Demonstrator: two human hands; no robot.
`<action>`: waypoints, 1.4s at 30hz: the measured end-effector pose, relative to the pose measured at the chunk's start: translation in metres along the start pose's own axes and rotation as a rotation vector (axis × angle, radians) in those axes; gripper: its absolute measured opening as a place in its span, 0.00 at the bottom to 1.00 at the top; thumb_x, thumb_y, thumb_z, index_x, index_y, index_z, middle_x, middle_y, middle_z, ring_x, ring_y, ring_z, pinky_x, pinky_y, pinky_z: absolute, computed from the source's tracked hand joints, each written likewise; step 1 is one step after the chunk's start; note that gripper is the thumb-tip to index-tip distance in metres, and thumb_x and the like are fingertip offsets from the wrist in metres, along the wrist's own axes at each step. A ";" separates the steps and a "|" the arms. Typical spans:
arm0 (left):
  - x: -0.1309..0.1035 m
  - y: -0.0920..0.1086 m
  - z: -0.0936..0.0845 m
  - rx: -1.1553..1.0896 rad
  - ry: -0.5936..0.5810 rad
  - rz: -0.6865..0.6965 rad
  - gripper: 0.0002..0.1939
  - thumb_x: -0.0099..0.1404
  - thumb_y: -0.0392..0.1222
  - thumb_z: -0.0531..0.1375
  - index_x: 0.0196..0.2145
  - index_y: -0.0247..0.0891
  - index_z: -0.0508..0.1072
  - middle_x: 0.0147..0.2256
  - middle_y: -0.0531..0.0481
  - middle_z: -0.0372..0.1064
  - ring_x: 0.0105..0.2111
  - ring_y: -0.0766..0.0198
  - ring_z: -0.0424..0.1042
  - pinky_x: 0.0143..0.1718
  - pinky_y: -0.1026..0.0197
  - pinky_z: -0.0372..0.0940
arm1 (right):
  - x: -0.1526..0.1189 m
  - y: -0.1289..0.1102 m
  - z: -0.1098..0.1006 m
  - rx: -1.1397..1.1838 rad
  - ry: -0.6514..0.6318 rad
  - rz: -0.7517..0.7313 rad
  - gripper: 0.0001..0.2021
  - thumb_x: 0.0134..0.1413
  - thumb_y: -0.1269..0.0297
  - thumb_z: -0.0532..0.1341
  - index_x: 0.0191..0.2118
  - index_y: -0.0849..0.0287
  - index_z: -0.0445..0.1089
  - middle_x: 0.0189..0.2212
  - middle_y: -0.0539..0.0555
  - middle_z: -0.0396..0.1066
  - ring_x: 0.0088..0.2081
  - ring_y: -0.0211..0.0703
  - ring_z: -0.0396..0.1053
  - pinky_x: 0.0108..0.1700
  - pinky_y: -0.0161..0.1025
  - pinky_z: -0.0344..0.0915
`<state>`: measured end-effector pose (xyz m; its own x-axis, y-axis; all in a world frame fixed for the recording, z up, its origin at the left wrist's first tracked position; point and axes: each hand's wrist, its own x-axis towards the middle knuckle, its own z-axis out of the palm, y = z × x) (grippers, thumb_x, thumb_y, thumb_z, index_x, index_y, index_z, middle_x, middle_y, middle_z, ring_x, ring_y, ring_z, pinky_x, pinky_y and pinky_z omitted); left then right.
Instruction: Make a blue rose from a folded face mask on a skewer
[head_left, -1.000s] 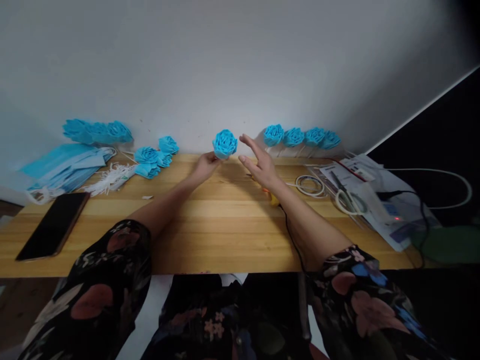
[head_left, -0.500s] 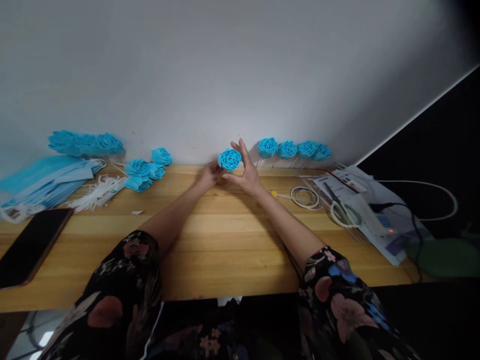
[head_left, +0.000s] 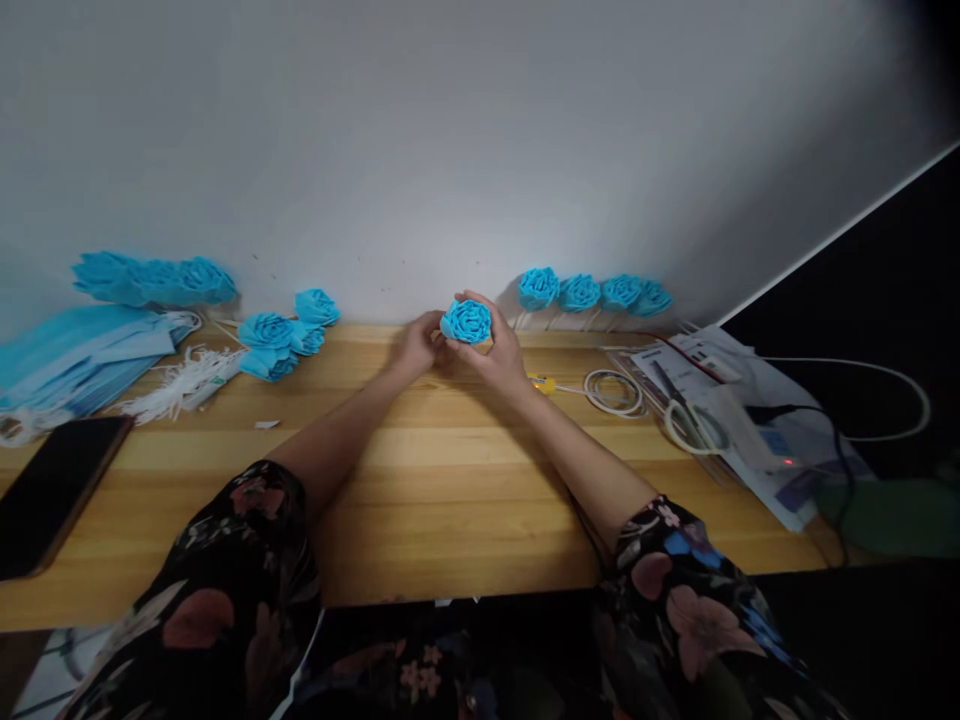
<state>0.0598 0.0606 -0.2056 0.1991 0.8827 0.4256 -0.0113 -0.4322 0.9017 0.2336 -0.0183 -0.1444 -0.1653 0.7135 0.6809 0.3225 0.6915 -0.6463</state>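
Observation:
A blue handmade flower [head_left: 466, 322] with ruffled petals faces me above the back of the wooden table [head_left: 450, 480]. My right hand [head_left: 501, 355] is closed around its head, thumb below and fingers over the top right. Just left of the flower and beneath it is my left hand [head_left: 421, 345], its fingers curled at the flower's underside, where the stem would be; the stem itself is hidden. To the right, several similar blue flowers [head_left: 579, 293] lean on the wall on pale stems. More blue flowers [head_left: 268, 345] lie at the left.
At the left are a stack of blue face masks [head_left: 82, 350], white ear loops [head_left: 180, 385] and a black phone [head_left: 60, 495]. On the right lie a yellow-handled tool [head_left: 543, 384], a coiled white cable [head_left: 613, 392], scissors [head_left: 694, 428], papers [head_left: 787, 505] and a power strip [head_left: 750, 430]. A wall stands behind.
My right hand's fingers, spread beside the flower before, have closed in around its head. The flower has shifted slightly right in view. My left hand stays at its underside.

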 end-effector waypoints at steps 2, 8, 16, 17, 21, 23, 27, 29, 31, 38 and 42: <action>-0.001 0.003 0.000 0.039 0.033 0.029 0.10 0.58 0.40 0.68 0.40 0.39 0.83 0.46 0.44 0.85 0.52 0.49 0.81 0.60 0.49 0.72 | 0.000 0.000 0.001 0.002 0.003 0.003 0.34 0.64 0.39 0.70 0.69 0.49 0.70 0.67 0.60 0.77 0.70 0.61 0.73 0.75 0.62 0.66; -0.004 0.007 0.001 0.041 0.025 0.050 0.09 0.59 0.43 0.71 0.38 0.39 0.83 0.44 0.44 0.85 0.49 0.48 0.82 0.56 0.49 0.75 | 0.006 0.002 -0.003 0.023 -0.074 0.009 0.47 0.59 0.31 0.71 0.76 0.49 0.63 0.74 0.63 0.69 0.77 0.65 0.64 0.79 0.67 0.58; 0.000 0.011 0.000 -0.014 0.056 0.018 0.14 0.62 0.50 0.72 0.40 0.39 0.84 0.48 0.42 0.86 0.54 0.44 0.81 0.63 0.44 0.74 | 0.017 -0.004 -0.019 -0.003 -0.175 0.057 0.68 0.45 0.28 0.78 0.84 0.44 0.47 0.82 0.62 0.55 0.82 0.70 0.50 0.81 0.73 0.48; 0.000 0.012 0.000 -0.018 0.048 0.021 0.14 0.63 0.50 0.72 0.41 0.39 0.84 0.48 0.42 0.86 0.54 0.45 0.81 0.63 0.45 0.74 | 0.017 -0.005 -0.020 -0.005 -0.172 0.059 0.67 0.45 0.28 0.78 0.84 0.44 0.48 0.82 0.62 0.56 0.82 0.70 0.51 0.81 0.73 0.49; -0.003 0.015 0.000 -0.027 0.009 0.017 0.17 0.64 0.53 0.72 0.43 0.38 0.85 0.48 0.41 0.86 0.53 0.45 0.82 0.62 0.46 0.74 | 0.019 -0.008 -0.024 0.000 -0.165 0.067 0.61 0.49 0.29 0.76 0.83 0.45 0.54 0.79 0.61 0.63 0.80 0.70 0.57 0.81 0.71 0.51; -0.004 0.015 0.000 -0.010 0.000 0.017 0.17 0.65 0.54 0.72 0.44 0.38 0.85 0.47 0.41 0.86 0.52 0.45 0.82 0.61 0.46 0.75 | 0.019 -0.009 -0.026 -0.014 -0.154 0.072 0.57 0.51 0.30 0.76 0.80 0.46 0.60 0.77 0.60 0.67 0.79 0.69 0.60 0.81 0.71 0.53; -0.002 0.013 0.001 0.038 0.002 0.045 0.13 0.64 0.52 0.72 0.39 0.40 0.85 0.43 0.43 0.86 0.49 0.46 0.81 0.59 0.46 0.75 | 0.020 -0.008 -0.028 -0.073 -0.126 0.063 0.43 0.54 0.34 0.75 0.72 0.44 0.72 0.72 0.55 0.74 0.75 0.67 0.68 0.81 0.70 0.50; -0.001 0.012 0.001 0.046 0.003 0.055 0.11 0.64 0.50 0.71 0.37 0.41 0.84 0.41 0.44 0.85 0.47 0.48 0.81 0.59 0.47 0.74 | 0.020 -0.007 -0.029 -0.072 -0.117 0.045 0.40 0.55 0.35 0.75 0.70 0.43 0.75 0.70 0.54 0.76 0.72 0.65 0.71 0.82 0.70 0.48; 0.000 0.011 0.001 0.048 0.002 0.062 0.09 0.64 0.48 0.71 0.37 0.40 0.84 0.40 0.44 0.84 0.47 0.48 0.81 0.59 0.47 0.74 | 0.021 -0.007 -0.030 -0.067 -0.115 0.037 0.38 0.56 0.35 0.74 0.69 0.43 0.76 0.69 0.53 0.77 0.71 0.64 0.73 0.82 0.70 0.48; -0.001 0.009 0.000 0.064 0.000 0.050 0.07 0.66 0.43 0.68 0.39 0.39 0.84 0.44 0.43 0.86 0.51 0.47 0.82 0.62 0.47 0.73 | 0.022 -0.007 -0.032 -0.074 -0.135 0.048 0.35 0.61 0.29 0.67 0.66 0.44 0.79 0.68 0.53 0.78 0.71 0.62 0.73 0.81 0.68 0.51; 0.000 0.010 0.000 0.049 0.024 0.032 0.09 0.65 0.45 0.70 0.41 0.39 0.84 0.46 0.42 0.86 0.53 0.46 0.82 0.63 0.46 0.73 | 0.021 -0.012 -0.033 -0.028 -0.110 0.032 0.40 0.65 0.23 0.58 0.69 0.46 0.76 0.69 0.56 0.77 0.71 0.62 0.73 0.79 0.67 0.58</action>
<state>0.0600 0.0557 -0.1965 0.1757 0.8722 0.4565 0.0309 -0.4684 0.8830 0.2568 -0.0153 -0.1106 -0.2549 0.7445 0.6171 0.3550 0.6656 -0.6564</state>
